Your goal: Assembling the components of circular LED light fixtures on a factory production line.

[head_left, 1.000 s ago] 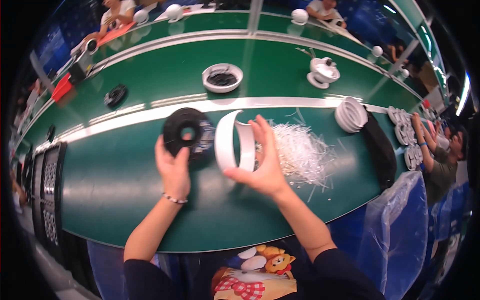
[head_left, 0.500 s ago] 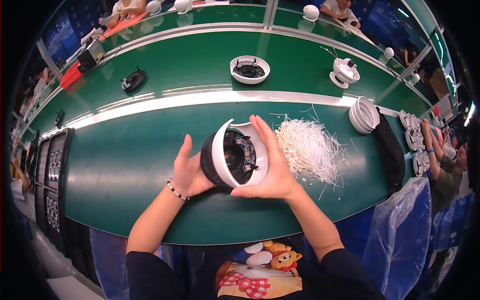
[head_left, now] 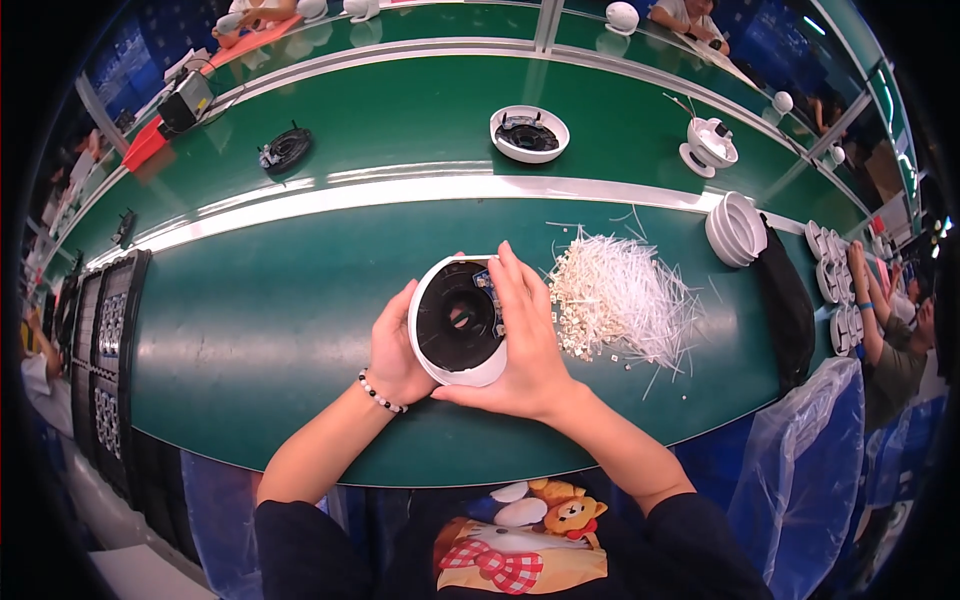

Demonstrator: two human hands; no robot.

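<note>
A round white housing (head_left: pixel 458 318) with a black disc part set inside it is held over the green table (head_left: pixel 260 310), its open face turned up toward me. My left hand (head_left: pixel 392 352) cups its left and lower rim. My right hand (head_left: pixel 525 345) wraps the right side, fingers reaching over the top edge near a small blue component on the insert. A pile of white cable ties (head_left: pixel 618 298) lies just right of my right hand.
A stack of white rings (head_left: pixel 735 228) and a black bag (head_left: pixel 787 305) sit at right. Beyond the white rail (head_left: pixel 400 190) lie a white housing with black insert (head_left: pixel 529 133), a black disc (head_left: pixel 285 150) and a white part (head_left: pixel 708 146). Black trays (head_left: pixel 105 360) stand left. Another person (head_left: pixel 890 340) works at right.
The black disc, held apart in my left hand a second ago, now sits inside the white housing. The housing has turned from edge-on to face-up, with both hands closed around it.
</note>
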